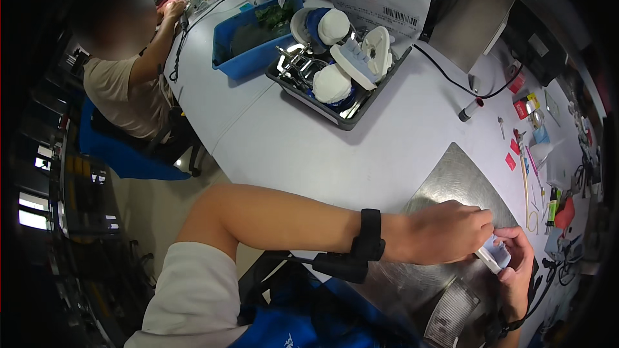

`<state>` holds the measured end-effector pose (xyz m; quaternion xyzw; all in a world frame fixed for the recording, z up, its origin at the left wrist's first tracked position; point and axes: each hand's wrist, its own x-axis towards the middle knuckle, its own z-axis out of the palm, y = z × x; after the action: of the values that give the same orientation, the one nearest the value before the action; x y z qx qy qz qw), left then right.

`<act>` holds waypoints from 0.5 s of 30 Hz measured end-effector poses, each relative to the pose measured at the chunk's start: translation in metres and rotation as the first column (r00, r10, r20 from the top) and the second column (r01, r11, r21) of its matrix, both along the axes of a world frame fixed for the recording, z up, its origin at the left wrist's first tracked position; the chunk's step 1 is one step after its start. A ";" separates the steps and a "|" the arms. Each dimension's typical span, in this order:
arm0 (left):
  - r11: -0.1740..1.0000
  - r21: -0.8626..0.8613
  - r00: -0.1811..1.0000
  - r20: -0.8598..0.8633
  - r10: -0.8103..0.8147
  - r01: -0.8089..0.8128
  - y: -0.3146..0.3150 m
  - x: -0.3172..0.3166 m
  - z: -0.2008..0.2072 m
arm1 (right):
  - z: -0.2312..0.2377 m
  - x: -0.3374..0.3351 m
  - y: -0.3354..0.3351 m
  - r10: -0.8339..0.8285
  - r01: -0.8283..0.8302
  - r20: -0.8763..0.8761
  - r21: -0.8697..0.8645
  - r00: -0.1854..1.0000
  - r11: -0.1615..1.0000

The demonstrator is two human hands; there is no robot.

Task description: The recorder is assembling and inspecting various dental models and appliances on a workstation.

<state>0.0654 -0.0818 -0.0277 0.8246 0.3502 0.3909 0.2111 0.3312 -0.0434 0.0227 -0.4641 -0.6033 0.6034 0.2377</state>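
My right hand (521, 261) is closed around a small dental cast (496, 256) with a white base and pale blue teeth, at the lower right. Its fingers and thumb grip the cast from the right. My left hand (448, 232) is curled against the cast's left side, knuckles up. Whatever its fingers pinch, if anything, is hidden behind the hand. Both hands are above a brushed metal plate (445, 177) on the table. Below them lies a ridged, translucent-looking rectangular piece (452, 312).
A black tray (309, 111) holds dental casts and metal articulators; behind it stands a blue bin (242, 69). A dark cylinder (471, 111), a black cable (445, 77) and thin tools (525, 174) lie to the right. At the far left sits another person (132, 84).
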 end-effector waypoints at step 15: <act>0.995 0.088 0.999 0.022 0.045 -0.047 0.004 -0.010 0.006 | -0.001 -0.009 0.001 0.054 -0.058 -0.168 -0.019 0.984 0.998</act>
<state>0.0558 -0.0781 -0.0218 0.8210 0.3491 0.4191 0.1688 0.3226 -0.0420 0.0217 -0.3974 -0.5868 0.6538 0.2652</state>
